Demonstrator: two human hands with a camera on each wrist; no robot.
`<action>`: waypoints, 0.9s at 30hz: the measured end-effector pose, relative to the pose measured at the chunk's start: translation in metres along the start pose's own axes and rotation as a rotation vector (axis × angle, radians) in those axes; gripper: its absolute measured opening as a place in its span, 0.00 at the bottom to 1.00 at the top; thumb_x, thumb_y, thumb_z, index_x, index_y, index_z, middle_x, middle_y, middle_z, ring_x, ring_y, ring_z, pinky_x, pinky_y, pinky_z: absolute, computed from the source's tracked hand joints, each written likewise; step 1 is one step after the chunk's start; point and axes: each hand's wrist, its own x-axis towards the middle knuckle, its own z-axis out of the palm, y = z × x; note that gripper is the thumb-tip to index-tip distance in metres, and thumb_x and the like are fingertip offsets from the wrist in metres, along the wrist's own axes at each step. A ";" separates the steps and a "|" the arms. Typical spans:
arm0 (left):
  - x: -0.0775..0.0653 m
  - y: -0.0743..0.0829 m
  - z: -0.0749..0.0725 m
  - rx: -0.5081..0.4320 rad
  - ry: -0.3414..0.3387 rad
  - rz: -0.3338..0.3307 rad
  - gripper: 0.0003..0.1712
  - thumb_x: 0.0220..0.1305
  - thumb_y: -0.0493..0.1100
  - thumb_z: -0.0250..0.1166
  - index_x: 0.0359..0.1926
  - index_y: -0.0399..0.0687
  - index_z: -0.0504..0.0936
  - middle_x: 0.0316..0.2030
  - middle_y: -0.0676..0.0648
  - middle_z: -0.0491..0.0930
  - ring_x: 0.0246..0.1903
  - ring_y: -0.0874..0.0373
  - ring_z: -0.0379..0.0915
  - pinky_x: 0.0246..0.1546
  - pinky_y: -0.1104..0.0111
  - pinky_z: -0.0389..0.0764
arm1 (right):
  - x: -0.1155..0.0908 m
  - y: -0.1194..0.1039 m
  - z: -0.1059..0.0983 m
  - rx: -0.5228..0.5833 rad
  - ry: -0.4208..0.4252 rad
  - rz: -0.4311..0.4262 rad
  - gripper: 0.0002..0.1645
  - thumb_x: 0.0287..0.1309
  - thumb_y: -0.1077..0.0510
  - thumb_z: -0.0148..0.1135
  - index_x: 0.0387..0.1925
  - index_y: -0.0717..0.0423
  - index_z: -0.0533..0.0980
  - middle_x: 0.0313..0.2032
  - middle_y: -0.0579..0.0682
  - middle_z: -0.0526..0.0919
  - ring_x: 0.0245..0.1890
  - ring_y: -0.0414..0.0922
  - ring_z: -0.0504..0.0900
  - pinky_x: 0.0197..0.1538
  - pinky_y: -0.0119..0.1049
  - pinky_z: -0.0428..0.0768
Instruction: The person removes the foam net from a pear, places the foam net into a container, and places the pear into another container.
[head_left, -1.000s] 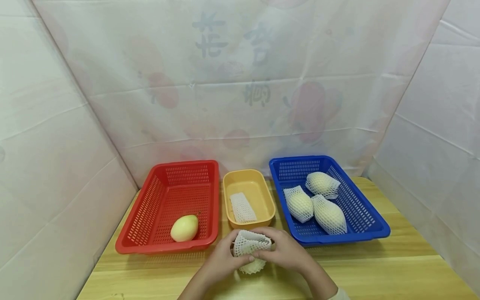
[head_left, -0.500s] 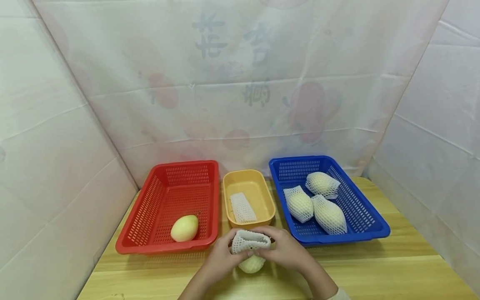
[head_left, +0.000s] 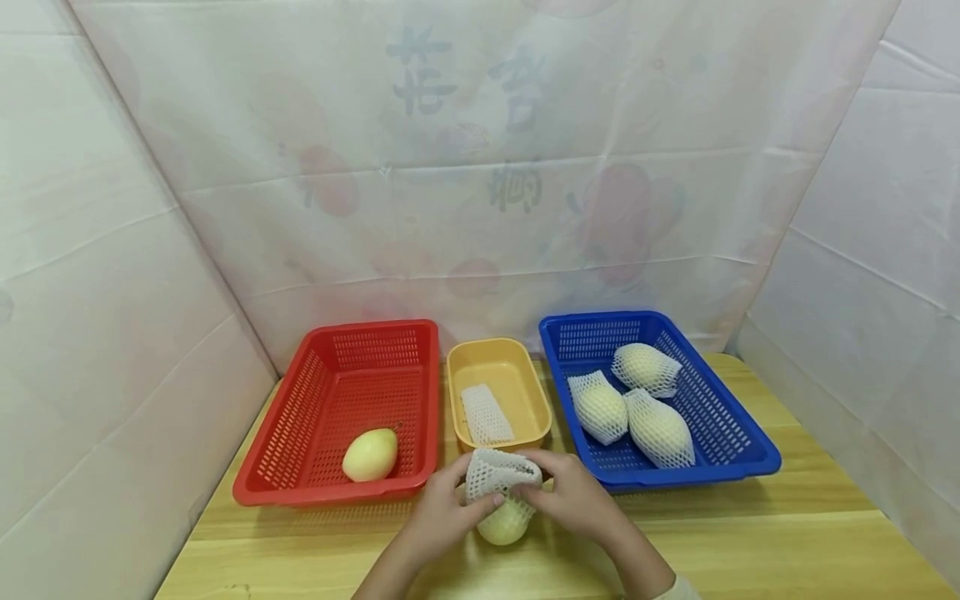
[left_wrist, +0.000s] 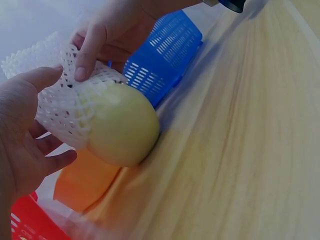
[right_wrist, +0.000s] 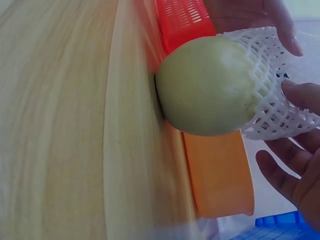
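Note:
A pale yellow pear [head_left: 504, 528] stands on the wooden table between both hands. Its upper part is inside a white foam net sleeve [head_left: 491, 477], while the rounded lower part is bare, as the right wrist view of the pear [right_wrist: 202, 87] shows. My left hand [head_left: 442, 510] grips the sleeve from the left, thumb in front and fingers behind. From the right, my right hand [head_left: 573, 500] pinches the net, its thumb pressing near the sleeve's folded opening. In the left wrist view the sleeve [left_wrist: 65, 100] reaches past the top of the pear.
Behind left stands a red basket [head_left: 333, 496] with one bare pear [head_left: 371, 455]. A yellow tub [head_left: 459, 354] in the middle holds a flat foam net [head_left: 486, 415]. The blue basket [head_left: 738, 467] at right holds three netted pears [head_left: 660, 427]. Cloth walls [head_left: 480, 233] enclose the table [head_left: 300, 558].
The foam net sleeve has slid up the pear: its lower end covered the pear's bottom before, and that part is bare now. Both hands have shifted slightly upward with the net.

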 end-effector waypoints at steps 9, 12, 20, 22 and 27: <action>-0.002 0.011 -0.004 0.049 0.026 0.058 0.26 0.60 0.51 0.70 0.59 0.57 0.77 0.50 0.54 0.83 0.50 0.59 0.79 0.53 0.63 0.79 | 0.000 -0.003 0.000 0.009 0.038 -0.023 0.17 0.59 0.50 0.69 0.50 0.37 0.80 0.40 0.35 0.85 0.38 0.35 0.83 0.41 0.33 0.83; -0.002 0.012 -0.005 0.032 0.045 0.074 0.21 0.60 0.48 0.70 0.55 0.57 0.80 0.48 0.54 0.84 0.48 0.59 0.80 0.50 0.65 0.80 | 0.000 -0.005 0.000 0.022 0.042 -0.049 0.18 0.59 0.50 0.69 0.51 0.38 0.79 0.40 0.36 0.85 0.38 0.35 0.82 0.40 0.33 0.83; -0.003 0.016 -0.006 -0.026 0.129 0.072 0.15 0.60 0.46 0.71 0.48 0.59 0.84 0.45 0.56 0.85 0.46 0.60 0.80 0.48 0.67 0.80 | 0.000 -0.005 0.000 0.032 0.072 -0.141 0.22 0.57 0.54 0.71 0.54 0.43 0.79 0.42 0.39 0.85 0.39 0.35 0.82 0.40 0.35 0.83; -0.002 0.017 -0.006 -0.046 0.149 0.061 0.14 0.60 0.46 0.71 0.48 0.58 0.84 0.45 0.56 0.85 0.45 0.60 0.81 0.48 0.68 0.81 | 0.001 -0.005 0.000 0.024 0.088 -0.159 0.22 0.57 0.55 0.70 0.54 0.43 0.79 0.43 0.39 0.85 0.39 0.36 0.83 0.40 0.35 0.83; -0.001 0.019 -0.006 -0.084 0.177 0.056 0.13 0.60 0.44 0.71 0.46 0.55 0.85 0.43 0.54 0.86 0.43 0.60 0.82 0.45 0.68 0.83 | 0.001 -0.006 -0.001 0.025 0.135 -0.183 0.18 0.59 0.58 0.68 0.52 0.45 0.80 0.42 0.40 0.86 0.38 0.39 0.84 0.40 0.36 0.84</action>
